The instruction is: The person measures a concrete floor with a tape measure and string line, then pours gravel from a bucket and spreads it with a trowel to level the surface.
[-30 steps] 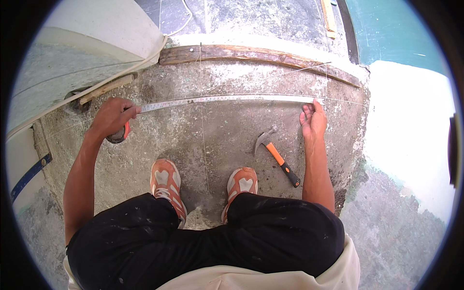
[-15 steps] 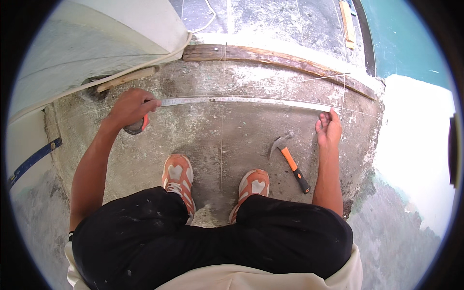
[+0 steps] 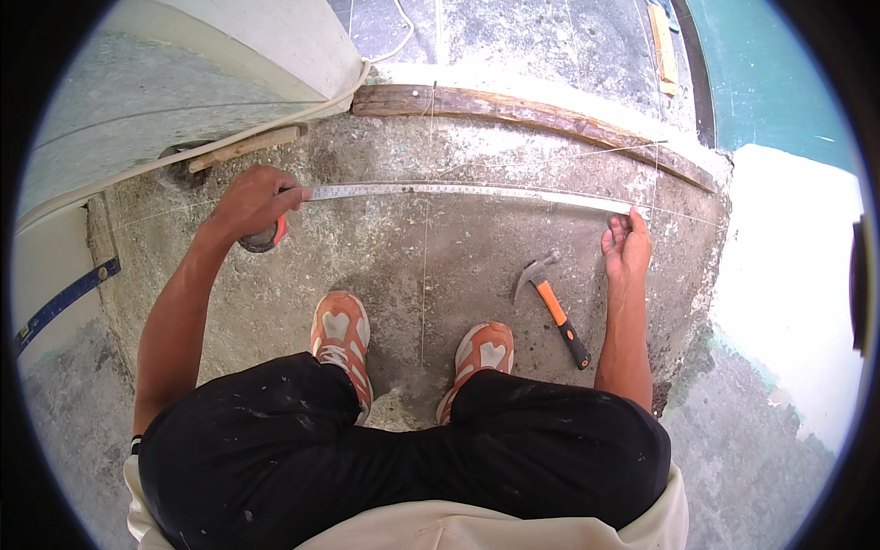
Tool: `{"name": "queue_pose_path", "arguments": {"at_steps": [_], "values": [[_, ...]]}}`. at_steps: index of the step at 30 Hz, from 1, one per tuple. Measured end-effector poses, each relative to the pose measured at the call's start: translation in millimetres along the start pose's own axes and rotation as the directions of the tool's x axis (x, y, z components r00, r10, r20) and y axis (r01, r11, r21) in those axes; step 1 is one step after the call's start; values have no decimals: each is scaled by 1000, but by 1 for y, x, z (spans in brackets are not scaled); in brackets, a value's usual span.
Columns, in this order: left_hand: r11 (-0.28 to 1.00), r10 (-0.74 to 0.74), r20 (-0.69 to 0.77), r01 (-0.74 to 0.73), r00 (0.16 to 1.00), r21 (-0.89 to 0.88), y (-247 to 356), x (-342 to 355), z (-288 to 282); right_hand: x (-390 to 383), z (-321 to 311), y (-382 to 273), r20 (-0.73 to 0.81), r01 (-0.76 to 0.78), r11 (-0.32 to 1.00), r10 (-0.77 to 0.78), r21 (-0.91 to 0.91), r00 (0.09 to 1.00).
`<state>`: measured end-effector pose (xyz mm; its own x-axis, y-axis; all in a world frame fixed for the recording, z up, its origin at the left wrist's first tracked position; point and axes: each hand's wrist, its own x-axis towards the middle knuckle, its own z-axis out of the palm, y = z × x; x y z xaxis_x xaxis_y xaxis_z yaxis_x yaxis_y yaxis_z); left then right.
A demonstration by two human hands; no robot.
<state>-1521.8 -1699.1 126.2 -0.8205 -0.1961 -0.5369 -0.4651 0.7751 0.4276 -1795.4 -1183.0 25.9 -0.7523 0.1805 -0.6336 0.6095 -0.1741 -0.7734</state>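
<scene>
Claw hammer with orange-and-black handle (image 3: 561, 316), on rough grey concrete floor (image 3: 385, 261) | right hand (image 3: 629, 243): grip half-curled, fingertips at blade's far end; pinching, cannot tell | left hand (image 3: 257, 202): grip closed around black-and-red tape-measure case (image 3: 260, 242) | thin white tape blade (image 3: 477, 190) stretched between both | brown wooden plank (image 3: 532, 119) beyond

The person's hands (image 3: 628, 246) and forearms (image 3: 625, 330) are bare. Between the hands, nearer the body, are orange-and-white shoes (image 3: 337, 323) with white laces (image 3: 335, 354); nearer still, black legwear (image 3: 403, 458) flecked with pale specks, then a plain cream top (image 3: 440, 530). Behind the left hand, by the elbow, shows a dark, pale-striped band (image 3: 136, 445).
</scene>
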Motion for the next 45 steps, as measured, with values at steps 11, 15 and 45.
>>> {"name": "queue_pose_path", "arguments": {"at_steps": [11,15,45], "values": [[1000,-13,17,12,1000,19,2,0,-2,3,-3,2,-3,-1,1000,1,1,1000],[1000,-14,15,14,1000,13,2,-1,-1,3,-3,2,0,-2,1000,2,4,1000],[735,-146,167,219,975,-641,-36,-213,106,-204,91,7,688,697,440,718,-566,105]]}}
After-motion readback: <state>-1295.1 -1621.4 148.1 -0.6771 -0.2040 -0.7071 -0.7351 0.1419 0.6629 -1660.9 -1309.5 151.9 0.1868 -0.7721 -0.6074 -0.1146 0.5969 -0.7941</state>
